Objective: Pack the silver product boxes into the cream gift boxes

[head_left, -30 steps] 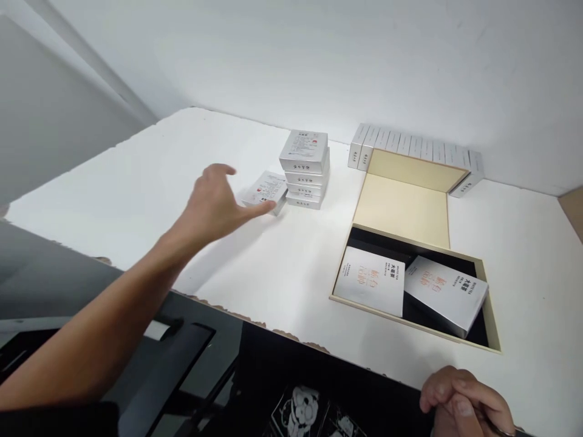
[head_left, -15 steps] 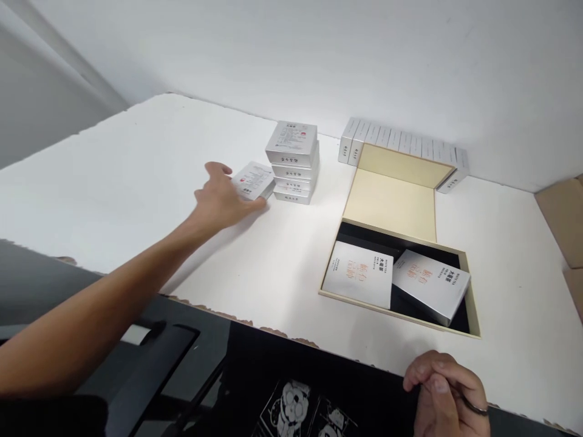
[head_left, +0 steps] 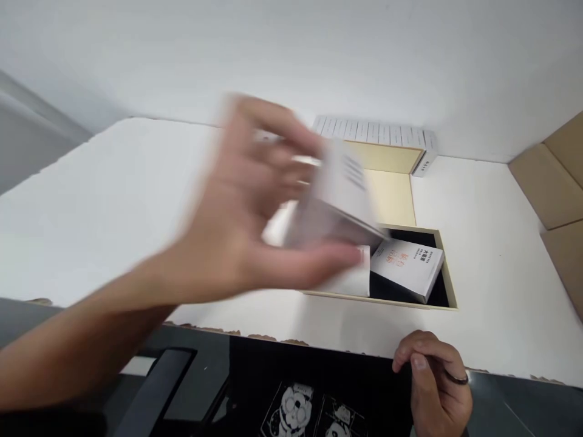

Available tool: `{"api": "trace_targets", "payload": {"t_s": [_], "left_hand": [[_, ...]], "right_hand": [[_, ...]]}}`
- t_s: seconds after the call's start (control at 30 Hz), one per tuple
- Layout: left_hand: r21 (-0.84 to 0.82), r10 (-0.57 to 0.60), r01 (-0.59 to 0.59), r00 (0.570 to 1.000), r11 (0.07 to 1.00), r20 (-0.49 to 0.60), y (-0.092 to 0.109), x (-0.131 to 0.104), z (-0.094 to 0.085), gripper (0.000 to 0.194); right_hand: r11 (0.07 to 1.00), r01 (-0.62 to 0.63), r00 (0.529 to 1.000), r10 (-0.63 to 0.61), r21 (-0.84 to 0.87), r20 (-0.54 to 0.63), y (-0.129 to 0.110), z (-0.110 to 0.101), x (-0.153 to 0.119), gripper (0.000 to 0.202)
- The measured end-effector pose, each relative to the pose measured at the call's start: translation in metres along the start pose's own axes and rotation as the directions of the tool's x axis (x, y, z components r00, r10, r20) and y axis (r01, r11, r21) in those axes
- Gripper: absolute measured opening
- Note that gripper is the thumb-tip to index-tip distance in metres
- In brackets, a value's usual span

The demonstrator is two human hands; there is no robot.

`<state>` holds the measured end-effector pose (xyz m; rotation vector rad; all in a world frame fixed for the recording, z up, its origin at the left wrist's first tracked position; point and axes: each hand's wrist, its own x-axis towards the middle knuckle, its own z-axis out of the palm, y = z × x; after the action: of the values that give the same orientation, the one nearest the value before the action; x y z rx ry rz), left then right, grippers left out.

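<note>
My left hand (head_left: 255,206), smeared by motion, is raised over the table with its thumb and fingers clamped on a small white tea box (head_left: 348,182). That box is tilted and hangs above the left part of an open cream gift box (head_left: 449,273) with a black inside. Within the gift box, one white tea box (head_left: 407,267) lies askew at the right, and another white tea box (head_left: 350,282) at the left is partly covered by my left hand. At the table's front edge rests my right hand (head_left: 437,379), fingers curled in with the thumb against them, holding nothing visible.
Along the wall stands a row of upright white tea boxes (head_left: 373,132), behind the gift box's raised lid (head_left: 387,158). Brown cardboard (head_left: 551,188) stands at the right. The white table's front edge (head_left: 259,338) is chipped. My left hand hides most of the tea box stack.
My left hand has lifted a tea box from beside the stack and carried it right and closer to the camera, over the gift box. My right hand stays curled. The view has shifted slightly.
</note>
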<state>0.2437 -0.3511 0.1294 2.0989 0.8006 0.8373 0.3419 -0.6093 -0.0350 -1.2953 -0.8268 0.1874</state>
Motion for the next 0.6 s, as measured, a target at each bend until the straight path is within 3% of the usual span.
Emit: {"api": "trace_targets", "payload": {"t_s": [0.03, 0.07, 0.1, 0.17, 0.2, 0.23, 0.3, 0.37, 0.5, 0.6], "left_hand": [[-0.031, 0.113, -0.109, 0.978, 0.994, 0.177, 0.007, 0.003, 0.019, 0.061], [-0.067, 0.233, -0.224, 0.899, 0.972, 0.371, 0.012, 0.008, 0.039, 0.061], [-0.105, 0.333, -0.331, 0.772, 0.938, 0.541, 0.017, 0.012, 0.057, 0.062], [-0.151, 0.415, -0.484, 0.503, 0.862, 0.758, 0.022, 0.021, 0.09, 0.067], [-0.151, 0.402, -0.52, 0.413, 0.841, 0.817, 0.023, 0.025, 0.102, 0.068], [-0.137, 0.374, -0.533, 0.367, 0.835, 0.852, 0.024, 0.028, 0.111, 0.069], [-0.106, 0.313, -0.536, 0.313, 0.837, 0.897, 0.025, 0.033, 0.121, 0.072], [-0.065, 0.248, -0.516, 0.294, 0.854, 0.923, 0.024, 0.035, 0.121, 0.074], [0.065, 0.099, -0.498, 0.295, 0.864, 0.95, 0.019, 0.032, 0.119, 0.05], [0.116, 0.092, -0.563, 0.328, 0.818, 0.94, 0.014, 0.027, 0.122, 0.045]], "right_hand": [[1.0, 0.0, 1.0, 0.0, -0.006, -0.009, -0.001, 0.001, 0.0, 0.013], [1.0, -0.003, 1.0, 0.003, -0.011, -0.016, -0.002, 0.002, 0.0, 0.013], [1.0, -0.008, 1.0, 0.007, -0.012, -0.022, -0.002, 0.003, 0.0, 0.013], [1.0, -0.006, 1.0, 0.006, -0.01, -0.019, -0.002, 0.005, -0.001, 0.013], [1.0, -0.003, 1.0, 0.002, -0.011, -0.025, -0.002, 0.006, -0.002, 0.013], [1.0, 0.003, 0.999, -0.003, -0.016, -0.035, -0.002, 0.007, -0.002, 0.013], [1.0, 0.01, 1.0, -0.01, -0.03, -0.026, -0.002, 0.008, -0.003, 0.013], [0.999, 0.007, 1.0, -0.008, -0.036, -0.019, -0.002, 0.008, -0.004, 0.014], [0.999, 0.005, 1.0, -0.004, -0.035, 0.008, 0.0, 0.006, -0.006, 0.014], [0.999, 0.009, 0.999, -0.007, -0.034, 0.041, 0.005, 0.003, -0.01, 0.015]]}}
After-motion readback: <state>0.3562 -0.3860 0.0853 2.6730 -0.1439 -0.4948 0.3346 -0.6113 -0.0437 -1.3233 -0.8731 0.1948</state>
